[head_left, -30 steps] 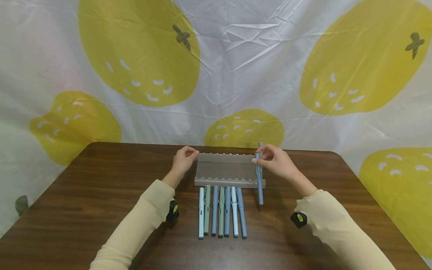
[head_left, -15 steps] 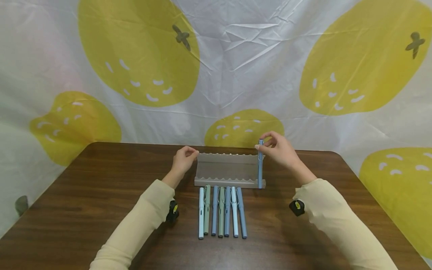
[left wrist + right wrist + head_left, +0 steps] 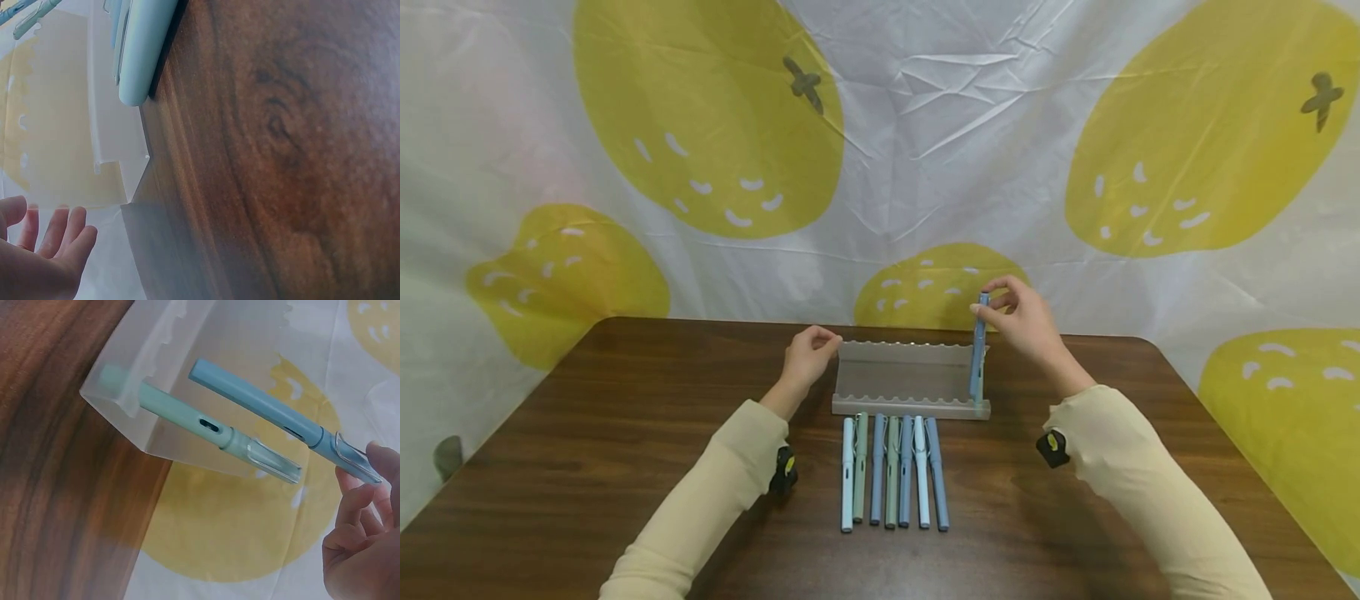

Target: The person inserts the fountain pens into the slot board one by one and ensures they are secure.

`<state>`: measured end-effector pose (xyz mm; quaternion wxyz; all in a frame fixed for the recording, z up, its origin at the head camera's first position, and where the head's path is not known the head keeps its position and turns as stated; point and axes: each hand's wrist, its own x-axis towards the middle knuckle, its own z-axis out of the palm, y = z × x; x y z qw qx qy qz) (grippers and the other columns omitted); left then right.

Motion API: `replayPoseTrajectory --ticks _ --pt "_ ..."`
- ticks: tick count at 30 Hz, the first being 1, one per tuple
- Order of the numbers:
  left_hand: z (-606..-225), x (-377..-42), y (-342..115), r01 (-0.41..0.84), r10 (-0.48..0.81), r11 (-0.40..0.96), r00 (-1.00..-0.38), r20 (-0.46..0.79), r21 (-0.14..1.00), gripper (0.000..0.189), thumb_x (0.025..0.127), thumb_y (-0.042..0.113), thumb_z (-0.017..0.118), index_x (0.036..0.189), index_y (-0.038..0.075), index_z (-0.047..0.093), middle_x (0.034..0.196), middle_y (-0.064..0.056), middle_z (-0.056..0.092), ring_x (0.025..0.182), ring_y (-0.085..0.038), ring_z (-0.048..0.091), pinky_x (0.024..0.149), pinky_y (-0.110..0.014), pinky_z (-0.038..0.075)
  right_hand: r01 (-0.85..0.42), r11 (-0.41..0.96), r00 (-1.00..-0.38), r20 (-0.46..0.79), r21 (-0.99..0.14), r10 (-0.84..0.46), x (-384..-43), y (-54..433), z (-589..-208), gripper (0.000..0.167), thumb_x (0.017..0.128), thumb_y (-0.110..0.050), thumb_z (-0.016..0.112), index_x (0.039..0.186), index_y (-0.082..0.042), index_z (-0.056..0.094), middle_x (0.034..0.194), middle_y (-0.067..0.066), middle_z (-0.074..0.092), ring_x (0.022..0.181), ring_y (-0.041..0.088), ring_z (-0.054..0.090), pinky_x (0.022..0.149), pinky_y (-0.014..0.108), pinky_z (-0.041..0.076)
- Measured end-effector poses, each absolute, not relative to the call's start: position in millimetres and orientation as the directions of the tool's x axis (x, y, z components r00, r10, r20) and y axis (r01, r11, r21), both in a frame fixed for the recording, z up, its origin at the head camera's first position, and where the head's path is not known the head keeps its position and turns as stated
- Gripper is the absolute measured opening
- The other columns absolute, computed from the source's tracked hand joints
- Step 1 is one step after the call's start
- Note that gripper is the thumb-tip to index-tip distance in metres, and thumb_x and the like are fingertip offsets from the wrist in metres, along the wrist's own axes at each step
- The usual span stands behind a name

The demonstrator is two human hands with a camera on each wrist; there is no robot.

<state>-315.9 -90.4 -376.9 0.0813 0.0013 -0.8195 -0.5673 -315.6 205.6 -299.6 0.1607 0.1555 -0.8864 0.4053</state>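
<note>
A frosted, see-through pen rack [image 3: 902, 377] with notched edges stands on the table. My left hand [image 3: 806, 360] pinches its upper left corner between thumb and fingers. With my right hand [image 3: 1024, 323] I hold a blue pen [image 3: 978, 354] by its capped end, over the rack's right end. The pen's lower end hangs just above the front ledge, as the right wrist view shows. Beside it a pale green pen [image 3: 187, 417] leans in the rack's rightmost slot, mostly hidden behind the blue pen in the head view.
Several pens in light blue, green and darker blue lie side by side in front of the rack, among them a green pen [image 3: 892, 475]. The brown wooden table [image 3: 647, 433] reaches back to a white cloth [image 3: 925, 175] printed with yellow fruit.
My right hand carries the blue pen up and back, from in front of the rack to above its right-end slots. The left hand stays at its corner.
</note>
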Motion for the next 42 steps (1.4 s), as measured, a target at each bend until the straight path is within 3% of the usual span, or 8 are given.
replayPoseTrajectory --ticks 8,15,32,42 --pt "-378.3 -316.2 -90.6 0.085 -0.087 0.356 -0.988 0.124 0.931 0.021 0.088 0.02 0.056 0.095 0.001 0.058 0.092 -0.014 0.061 0.088 -0.029 0.057 0.075 -0.039 0.043 -0.49 0.589 -0.848 0.507 -0.642 -0.153 -317.0 201.2 -317.6 0.029 0.079 -0.021 0.067 0.101 -0.008 0.054 0.079 0.01 0.062 0.054 0.023 0.049 0.046 0.03 0.04" --pt "-378.5 -316.4 -90.2 0.089 -0.084 0.356 -0.988 0.126 0.93 0.021 0.088 0.02 0.056 0.094 0.001 0.058 0.092 -0.015 0.061 0.088 -0.03 0.057 0.075 -0.039 0.043 -0.497 0.607 -0.834 0.534 -0.62 -0.138 -317.5 199.1 -332.0 0.028 0.078 -0.02 0.069 0.099 -0.008 0.055 0.078 0.01 0.062 0.057 0.019 0.05 0.051 0.03 0.04" --pt "-377.0 -316.0 -89.4 0.102 -0.091 0.35 -0.986 0.142 0.931 0.019 0.087 0.018 0.056 0.093 0.0 0.058 0.09 -0.015 0.061 0.087 -0.031 0.057 0.074 -0.039 0.043 -0.456 0.64 -0.881 0.414 -0.619 -0.227 -315.5 203.5 -339.2 0.033 0.08 -0.027 0.065 0.107 -0.01 0.055 0.084 0.007 0.06 0.071 0.021 0.057 0.061 0.036 0.044" --pt "-378.4 -316.5 -89.5 0.096 -0.101 0.361 -0.985 0.142 0.928 0.019 0.087 0.018 0.056 0.093 0.001 0.059 0.091 -0.014 0.062 0.087 -0.029 0.059 0.075 -0.04 0.043 -0.564 0.631 -0.821 0.449 -0.534 -0.354 -317.2 213.5 -343.6 0.039 0.08 -0.012 0.065 0.116 -0.012 0.051 0.061 0.002 0.05 0.05 0.017 0.045 0.049 0.033 0.037"
